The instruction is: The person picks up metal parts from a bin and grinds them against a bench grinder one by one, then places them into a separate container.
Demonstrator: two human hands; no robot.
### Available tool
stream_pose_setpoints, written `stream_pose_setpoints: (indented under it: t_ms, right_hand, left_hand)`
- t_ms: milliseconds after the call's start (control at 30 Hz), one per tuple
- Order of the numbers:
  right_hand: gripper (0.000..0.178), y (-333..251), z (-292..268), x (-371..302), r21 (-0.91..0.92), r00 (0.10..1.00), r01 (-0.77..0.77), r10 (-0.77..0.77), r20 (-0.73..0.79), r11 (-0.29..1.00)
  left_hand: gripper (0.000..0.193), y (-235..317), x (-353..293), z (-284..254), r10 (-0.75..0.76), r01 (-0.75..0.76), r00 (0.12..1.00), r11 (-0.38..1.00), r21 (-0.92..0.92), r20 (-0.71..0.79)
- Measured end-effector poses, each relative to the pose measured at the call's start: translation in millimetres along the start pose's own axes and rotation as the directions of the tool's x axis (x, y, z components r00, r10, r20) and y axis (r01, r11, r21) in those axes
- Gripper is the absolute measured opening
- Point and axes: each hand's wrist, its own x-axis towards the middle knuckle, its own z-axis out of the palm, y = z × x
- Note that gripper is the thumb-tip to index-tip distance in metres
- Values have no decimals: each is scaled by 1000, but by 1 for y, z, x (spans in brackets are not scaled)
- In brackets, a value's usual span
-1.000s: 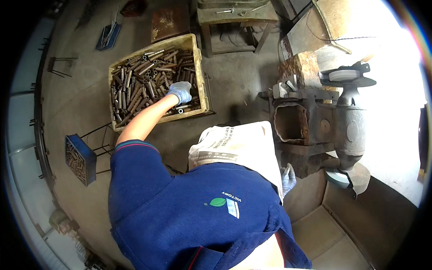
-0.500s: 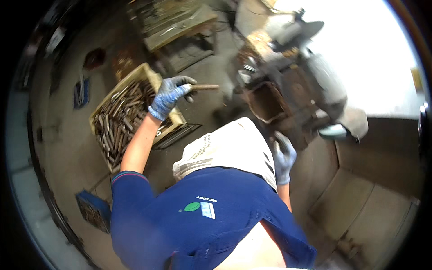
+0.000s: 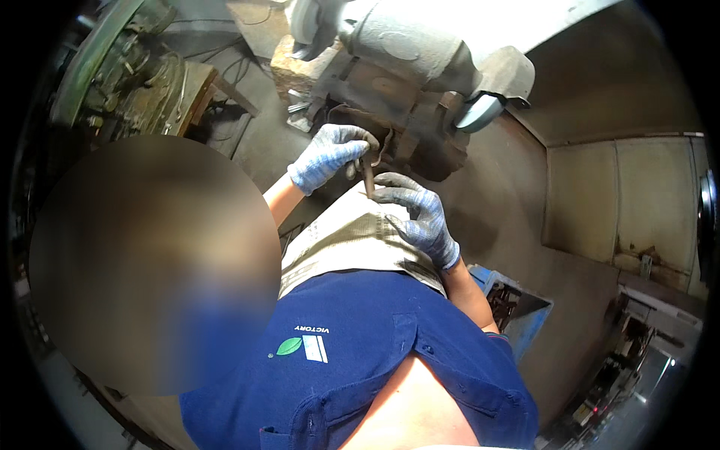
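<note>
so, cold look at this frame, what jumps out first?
Centre frame, two gloved hands meet on a short rusty metal rod: the left hand grips its top, the right hand steadies it from below. Right behind them, at the top, looms a heavy grey bench grinder on a rusted base. A blue crate sits low at right, beside the person's arm.

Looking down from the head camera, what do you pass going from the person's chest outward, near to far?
Blue shirt → beige cloth over the lap → gloved right hand → short rusty metal rod held upright between both hands → gloved left hand → rusty machine housing → grey bench grinder.
</note>
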Motion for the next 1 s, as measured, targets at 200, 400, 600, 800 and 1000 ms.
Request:
stream_pose_setpoints:
  t_ms: [200, 400, 600, 800, 1000]
  right_hand:
    - [34, 6, -15, -7, -12, 998, 13, -13, -64, 1000]
    - [36, 17, -16, -13, -213, 943, -17, -55, -327, 977]
    - [27, 16, -23, -9, -342, 911, -23, -121, -394, 939]
    - [21, 27, -23, -8, -85, 889, -14, -27, -458, 996]
    - [26, 30, -28, -13, -159, 860, 12, -91, -501, 987]
  left_hand:
    - [40, -27, 37, 21, -79, 141, 967, 957, -254, 241]
    - [44, -21, 48, 36, -127, 207, 932, 955, -210, 339]
    - [48, -15, 57, 49, -127, 211, 930, 952, -221, 344]
    - [47, -20, 71, 45, -105, 196, 904, 964, -183, 414]
    - [38, -19, 79, 23, -144, 146, 954, 989, 12, 263]
